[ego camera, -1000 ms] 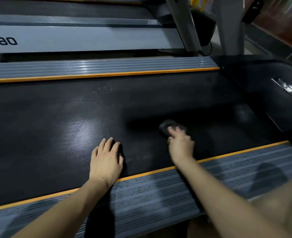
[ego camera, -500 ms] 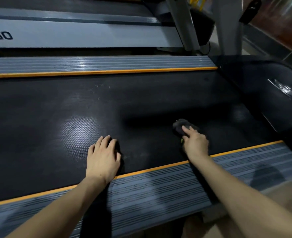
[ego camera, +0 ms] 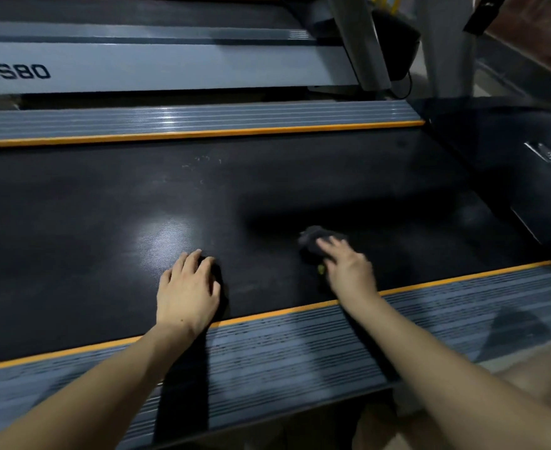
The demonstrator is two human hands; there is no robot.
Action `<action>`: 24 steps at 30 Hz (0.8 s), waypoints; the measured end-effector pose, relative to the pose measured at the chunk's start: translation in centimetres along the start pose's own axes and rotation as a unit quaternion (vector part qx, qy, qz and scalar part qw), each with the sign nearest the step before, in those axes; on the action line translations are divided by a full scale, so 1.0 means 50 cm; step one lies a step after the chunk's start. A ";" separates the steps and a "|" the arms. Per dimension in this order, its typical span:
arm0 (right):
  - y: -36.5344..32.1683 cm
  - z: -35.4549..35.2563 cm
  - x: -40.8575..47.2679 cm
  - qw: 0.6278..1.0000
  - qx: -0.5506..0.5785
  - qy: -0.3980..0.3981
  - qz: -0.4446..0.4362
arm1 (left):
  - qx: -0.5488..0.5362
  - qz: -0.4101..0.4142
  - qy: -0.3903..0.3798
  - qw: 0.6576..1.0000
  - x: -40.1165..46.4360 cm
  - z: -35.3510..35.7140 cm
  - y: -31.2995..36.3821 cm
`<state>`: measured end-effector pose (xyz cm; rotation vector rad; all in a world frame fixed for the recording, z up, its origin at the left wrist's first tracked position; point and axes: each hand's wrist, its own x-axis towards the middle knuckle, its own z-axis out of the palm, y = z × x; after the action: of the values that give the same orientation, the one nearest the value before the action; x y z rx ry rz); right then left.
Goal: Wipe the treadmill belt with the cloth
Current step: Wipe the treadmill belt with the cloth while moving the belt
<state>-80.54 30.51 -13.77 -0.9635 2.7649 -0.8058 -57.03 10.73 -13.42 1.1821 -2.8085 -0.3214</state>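
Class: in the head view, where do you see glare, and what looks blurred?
Head view: glare lies on the belt just beyond the left hand; the right hand and dark cloth are motion-blurred; straight rails bow from lens distortion.

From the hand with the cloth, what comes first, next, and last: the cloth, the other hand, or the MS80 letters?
1. Cloth: under the right hand, on the belt.
2. Left hand: to its left, flat on the belt.
3. MS80 letters: far back left, next machine.

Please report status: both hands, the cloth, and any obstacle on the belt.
Left hand flat on belt. Right hand pressing dark cloth down. No obstacle seen.
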 end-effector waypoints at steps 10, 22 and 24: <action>-0.151 0.108 -0.071 0.982 0.055 -0.084 -0.160 | 0.005 -0.008 -0.014 1.000 0.035 -0.020 -0.032; -0.199 0.213 0.227 0.988 0.050 0.006 -0.146 | -0.011 0.009 0.012 1.000 0.214 -0.023 -0.044; -0.213 0.231 0.297 0.990 0.049 -0.013 -0.131 | 0.012 0.034 0.015 0.999 0.250 -0.028 -0.065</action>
<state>-83.44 9.35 -17.05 -1.3242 2.5824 -0.9459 -63.29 -0.62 -12.90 1.0835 -2.8278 -0.2630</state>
